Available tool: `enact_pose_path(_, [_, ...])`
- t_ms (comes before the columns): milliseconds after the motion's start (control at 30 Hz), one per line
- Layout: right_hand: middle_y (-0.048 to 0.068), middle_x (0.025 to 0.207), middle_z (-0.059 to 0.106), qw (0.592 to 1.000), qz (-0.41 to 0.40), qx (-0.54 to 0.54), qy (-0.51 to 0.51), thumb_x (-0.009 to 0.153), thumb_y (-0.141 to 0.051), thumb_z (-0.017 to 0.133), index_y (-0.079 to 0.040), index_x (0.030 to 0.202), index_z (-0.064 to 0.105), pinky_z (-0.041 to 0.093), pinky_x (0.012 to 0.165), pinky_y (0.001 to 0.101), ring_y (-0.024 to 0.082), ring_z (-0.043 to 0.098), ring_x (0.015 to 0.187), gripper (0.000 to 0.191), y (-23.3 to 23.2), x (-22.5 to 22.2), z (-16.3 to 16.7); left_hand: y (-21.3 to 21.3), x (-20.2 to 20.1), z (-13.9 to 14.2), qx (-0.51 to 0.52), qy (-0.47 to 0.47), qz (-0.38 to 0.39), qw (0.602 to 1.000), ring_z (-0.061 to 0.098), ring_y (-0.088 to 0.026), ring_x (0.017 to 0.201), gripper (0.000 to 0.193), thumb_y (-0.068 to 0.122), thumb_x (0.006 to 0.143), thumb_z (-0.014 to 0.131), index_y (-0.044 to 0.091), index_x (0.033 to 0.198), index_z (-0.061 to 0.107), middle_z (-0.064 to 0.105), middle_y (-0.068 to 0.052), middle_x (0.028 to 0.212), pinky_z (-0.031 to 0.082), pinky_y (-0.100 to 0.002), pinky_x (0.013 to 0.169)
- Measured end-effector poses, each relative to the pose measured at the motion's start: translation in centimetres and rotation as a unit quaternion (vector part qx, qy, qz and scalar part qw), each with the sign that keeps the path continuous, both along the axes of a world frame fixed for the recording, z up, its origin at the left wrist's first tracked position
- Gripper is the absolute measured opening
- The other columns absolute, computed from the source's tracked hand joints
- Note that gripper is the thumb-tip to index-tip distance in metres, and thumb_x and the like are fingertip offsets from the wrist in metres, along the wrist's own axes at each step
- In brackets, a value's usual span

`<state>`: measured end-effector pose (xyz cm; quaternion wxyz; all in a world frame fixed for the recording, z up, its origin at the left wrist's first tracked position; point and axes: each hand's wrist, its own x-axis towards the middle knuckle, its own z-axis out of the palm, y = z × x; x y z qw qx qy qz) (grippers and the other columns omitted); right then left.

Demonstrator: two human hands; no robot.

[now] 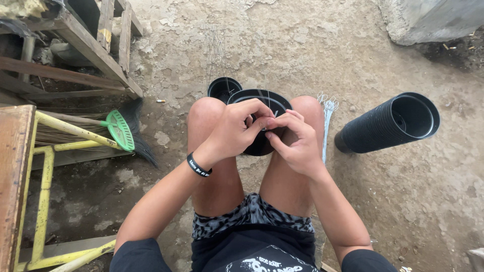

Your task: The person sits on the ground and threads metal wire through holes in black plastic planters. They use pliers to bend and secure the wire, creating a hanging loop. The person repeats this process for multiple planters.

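I sit with bare knees apart and hold a black plastic pot [262, 103] between them, its opening facing away. My left hand [234, 128] grips the pot's near rim from the left. My right hand [297, 138] pinches at the same rim from the right, fingertips touching the left hand's. Thin wires [218, 55] rise from the pot's area toward the far ground. A black wristband sits on my left wrist. What the fingertips pinch is too small to tell.
A second black pot [222, 88] stands just behind. A long stack of nested black pots [388, 126] lies on its side at right. A bundle of thin wires [327, 118] lies by my right knee. Green-headed broom [123, 131], yellow metal frame [45, 166] and wooden pallet [96, 45] at left.
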<state>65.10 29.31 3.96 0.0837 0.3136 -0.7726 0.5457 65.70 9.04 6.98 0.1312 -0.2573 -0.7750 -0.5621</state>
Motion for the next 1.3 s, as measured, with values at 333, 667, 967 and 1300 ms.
enact_pose_path(333, [0.001,0.097,0.074,1.0,-0.028,-0.011,0.008,0.087,-0.002,0.078,-0.007,0.099,0.072,0.032,0.121,0.0401,0.012,0.069,0.097,0.015,-0.4,0.2,-0.8,0.2,0.0,0.1,-0.008,0.0,0.006,1.0,0.066,-0.008,0.07,0.004,0.008,0.095,0.073,0.005,0.098,0.071,0.073,-0.001,0.088,0.048,-0.023,0.057])
enact_pose_path(667, [0.001,0.096,0.074,1.0,-0.02,0.001,-0.003,0.087,-0.002,0.077,-0.006,0.099,0.071,0.032,0.121,0.0393,0.013,0.069,0.097,0.014,-0.3,0.1,-0.6,0.1,-0.1,0.1,-0.006,-0.004,0.006,1.0,0.068,-0.008,0.072,0.004,0.007,0.094,0.072,0.005,0.097,0.071,0.073,-0.001,0.087,0.048,-0.022,0.057])
enact_pose_path(967, [0.001,0.095,0.07,0.999,-0.04,0.011,0.019,0.087,-0.005,0.077,-0.006,0.102,0.068,0.032,0.121,0.0405,0.014,0.066,0.097,0.018,-0.9,0.5,-1.2,0.2,-0.3,-0.1,0.023,-0.053,-0.006,0.998,0.07,-0.005,0.072,0.004,0.008,0.095,0.072,0.004,0.095,0.071,0.075,0.0,0.083,0.048,-0.02,0.055])
enact_pose_path(1300, [0.007,0.101,0.066,1.0,0.005,-0.024,0.004,0.094,0.002,0.07,-0.002,0.101,0.065,0.048,0.092,0.029,0.017,0.063,0.098,0.009,-1.1,-0.3,0.9,-0.4,-0.2,-0.3,0.004,0.04,0.017,0.999,0.068,-0.013,0.08,0.018,0.005,0.092,0.077,0.006,0.11,0.078,0.071,-0.006,0.093,0.053,-0.024,0.063])
